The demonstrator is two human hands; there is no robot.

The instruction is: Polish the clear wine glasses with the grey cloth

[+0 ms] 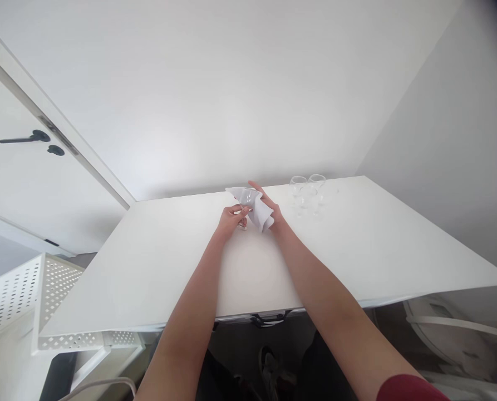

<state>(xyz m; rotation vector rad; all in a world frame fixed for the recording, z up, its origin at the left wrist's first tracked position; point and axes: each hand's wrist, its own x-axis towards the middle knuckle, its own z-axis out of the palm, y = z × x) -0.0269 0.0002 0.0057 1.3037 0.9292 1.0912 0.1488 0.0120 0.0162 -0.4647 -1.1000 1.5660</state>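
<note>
My left hand point(230, 219) is closed around the lower part of a clear stemmed glass point(242, 225), whose foot shows just below the fingers. A light grey-white cloth point(262, 216) wraps around the bowl of this glass. On the other side, my right hand point(274, 213) holds the cloth against the bowl, one finger sticking out past the top edge; its other fingers are mostly hidden behind the fabric. To the right of it stand two more clear stemmed glasses point(298, 191), side by side and upright.
Both hands are above a white table point(168, 267) set against a white wall. A white perforated metal rack point(60, 278) stands at the left. Farther left is a door with a black handle point(39, 136). A whitish chair-like object point(448, 334) shows below the table at right.
</note>
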